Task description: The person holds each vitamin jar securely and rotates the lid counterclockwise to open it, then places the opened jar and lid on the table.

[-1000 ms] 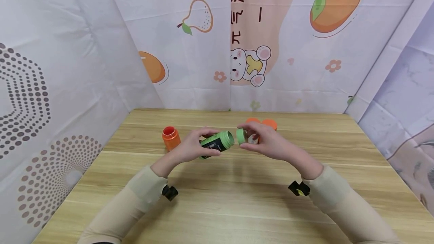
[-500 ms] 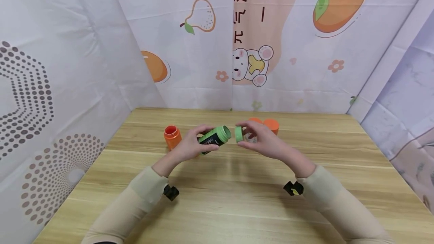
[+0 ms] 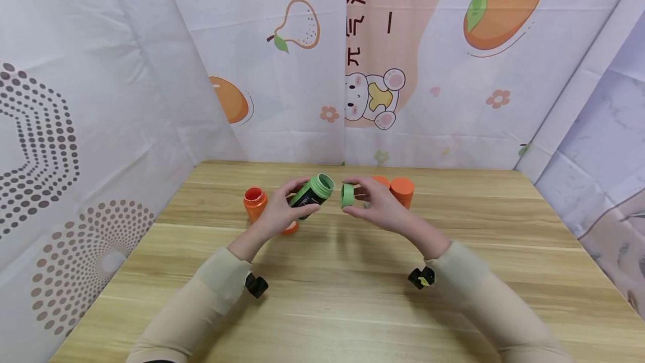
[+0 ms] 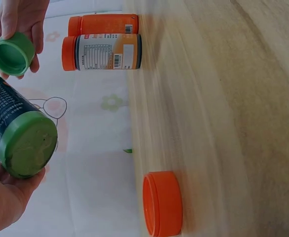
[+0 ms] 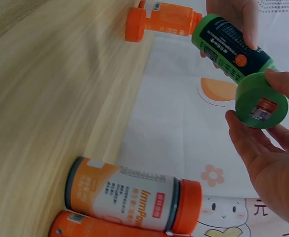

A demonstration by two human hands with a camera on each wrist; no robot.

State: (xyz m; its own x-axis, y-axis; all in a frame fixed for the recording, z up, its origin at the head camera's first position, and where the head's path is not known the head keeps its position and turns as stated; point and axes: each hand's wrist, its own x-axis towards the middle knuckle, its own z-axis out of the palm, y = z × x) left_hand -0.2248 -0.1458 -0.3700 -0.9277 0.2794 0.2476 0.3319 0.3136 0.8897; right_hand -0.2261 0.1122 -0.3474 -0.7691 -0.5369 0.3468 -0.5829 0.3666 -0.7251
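A white cloth printed with fruit, flowers and a cartoon bear (image 3: 282,139) hangs behind a light wood-grain worktop (image 3: 342,307), with more patterned cloth at both sides. A person in pale sleeves (image 3: 216,279) reaches over it with both arms.

The left hand (image 3: 277,213) holds a green bottle (image 3: 307,199) with a dark label above the worktop, its fingers and thumb curled round the body. The bottle tilts, its open mouth pointing up and toward the right hand (image 3: 380,205). That hand pinches a green cap (image 3: 347,195) between thumb and fingers, hollow side facing the bottle; cap and bottle are near each other but apart.

Just beside the left hand, an uncapped orange bottle (image 3: 255,206) stands on the worktop, and near it an orange cap (image 3: 289,228) lies open side up. Beyond the right hand, a white-labelled bottle (image 4: 97,52) and an all-orange bottle (image 4: 109,23) stand upright side by side, both with orange lids on; the right hand partly hides the white-labelled one in the head view.
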